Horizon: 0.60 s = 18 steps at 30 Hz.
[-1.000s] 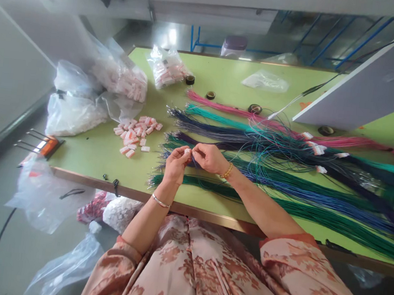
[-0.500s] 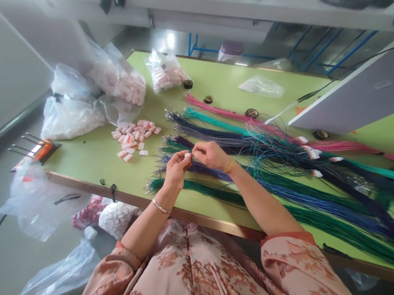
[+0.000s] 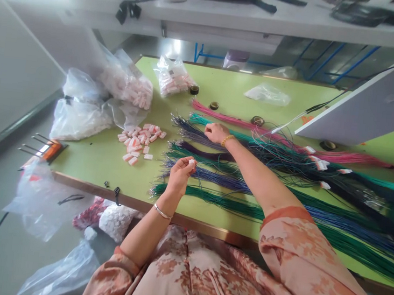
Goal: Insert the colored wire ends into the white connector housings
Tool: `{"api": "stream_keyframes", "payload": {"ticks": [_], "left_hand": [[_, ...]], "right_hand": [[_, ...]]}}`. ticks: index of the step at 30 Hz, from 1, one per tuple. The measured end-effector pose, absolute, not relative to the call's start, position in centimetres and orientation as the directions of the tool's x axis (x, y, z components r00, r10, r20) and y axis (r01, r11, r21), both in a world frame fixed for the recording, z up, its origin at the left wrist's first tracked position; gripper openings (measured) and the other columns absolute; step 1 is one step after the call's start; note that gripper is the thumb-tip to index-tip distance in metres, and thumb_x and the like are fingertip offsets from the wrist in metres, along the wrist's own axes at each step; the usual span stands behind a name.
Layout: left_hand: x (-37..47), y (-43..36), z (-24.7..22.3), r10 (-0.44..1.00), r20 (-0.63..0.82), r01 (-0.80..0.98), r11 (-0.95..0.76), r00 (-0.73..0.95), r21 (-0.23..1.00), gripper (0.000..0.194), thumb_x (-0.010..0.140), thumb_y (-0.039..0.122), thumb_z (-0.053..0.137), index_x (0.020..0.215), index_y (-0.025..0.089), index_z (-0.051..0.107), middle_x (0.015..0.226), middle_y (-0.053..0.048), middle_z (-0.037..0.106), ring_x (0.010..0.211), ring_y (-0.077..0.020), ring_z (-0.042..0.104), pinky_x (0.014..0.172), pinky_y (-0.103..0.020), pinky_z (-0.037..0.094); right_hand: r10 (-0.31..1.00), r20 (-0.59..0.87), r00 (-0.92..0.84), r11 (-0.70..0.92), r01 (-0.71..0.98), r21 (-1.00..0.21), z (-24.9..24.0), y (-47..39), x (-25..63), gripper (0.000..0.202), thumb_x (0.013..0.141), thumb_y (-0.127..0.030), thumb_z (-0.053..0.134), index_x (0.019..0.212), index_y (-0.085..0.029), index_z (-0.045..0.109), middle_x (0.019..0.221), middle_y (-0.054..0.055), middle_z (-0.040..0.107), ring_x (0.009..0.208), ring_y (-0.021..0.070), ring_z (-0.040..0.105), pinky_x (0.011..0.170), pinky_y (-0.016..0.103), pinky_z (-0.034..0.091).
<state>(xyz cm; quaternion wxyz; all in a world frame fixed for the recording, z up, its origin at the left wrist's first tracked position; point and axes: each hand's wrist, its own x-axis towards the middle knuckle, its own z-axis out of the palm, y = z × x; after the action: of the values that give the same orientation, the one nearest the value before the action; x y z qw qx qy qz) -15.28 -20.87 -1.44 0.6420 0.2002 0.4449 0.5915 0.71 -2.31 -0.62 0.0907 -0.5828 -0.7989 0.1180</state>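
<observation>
My left hand pinches a small white connector housing between thumb and fingers, above the blue and green wires near the table's front edge. Farther back, my right hand is closed over the dark grey wires and the teal wires; whatever its fingertips hold is too small to make out. Bundles of pink wires, blue wires and green wires run side by side to the right. Left of my hands lies a loose pile of white and orange connector housings.
Clear bags of housings and a tied bag stand at the back left. Black tape rolls lie behind the wires. A slanted panel rises at right, and a shelf crosses above. An orange pronged holder sits at the left corner.
My right hand has moved away from my left hand, back to the teal and grey wires. My left hand still holds the connector housing. The view has shifted slightly.
</observation>
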Motion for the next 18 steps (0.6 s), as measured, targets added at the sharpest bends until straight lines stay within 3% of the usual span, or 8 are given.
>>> {"api": "stream_keyframes", "payload": {"ticks": [5,14,18], "left_hand": [[-15.3,-20.9,-1.3,0.938,-0.333,-0.586,0.220,-0.091,0.780,0.031,0.061,0.023,0.084,0.086,0.014,0.068,0.081,-0.002,0.068,0.065,-0.0071,0.055,0.070,-0.026,0.043],[-15.2,-20.8,-1.5,0.939,-0.329,-0.601,0.207,-0.100,0.772,0.033,0.059,0.025,0.085,0.086,0.014,0.068,0.080,-0.003,0.068,0.066,-0.0078,0.056,0.070,-0.026,0.043],[-15.3,-20.9,-1.7,0.940,-0.327,-0.609,0.202,-0.100,0.767,0.035,0.059,0.027,0.085,0.087,0.014,0.067,0.081,-0.003,0.069,0.066,-0.0076,0.055,0.070,-0.026,0.042]], "right_hand": [[0.930,0.098,-0.354,0.366,0.909,-0.197,0.2,-2.4,1.5,0.022,0.088,-0.021,0.048,0.096,-0.016,0.068,0.101,0.013,0.070,0.084,0.0218,0.060,0.070,0.029,0.040],[0.907,0.061,-0.417,0.410,0.837,-0.364,2.3,-1.6,-2.0,0.018,0.078,-0.016,0.058,0.090,-0.013,0.071,0.094,0.010,0.073,0.081,0.0165,0.061,0.075,0.025,0.044],[0.946,-0.109,-0.305,0.262,0.920,-0.293,3.3,-0.4,-1.7,0.015,0.073,-0.019,0.062,0.080,-0.011,0.073,0.086,0.012,0.072,0.078,0.0194,0.063,0.072,0.027,0.046]]}}
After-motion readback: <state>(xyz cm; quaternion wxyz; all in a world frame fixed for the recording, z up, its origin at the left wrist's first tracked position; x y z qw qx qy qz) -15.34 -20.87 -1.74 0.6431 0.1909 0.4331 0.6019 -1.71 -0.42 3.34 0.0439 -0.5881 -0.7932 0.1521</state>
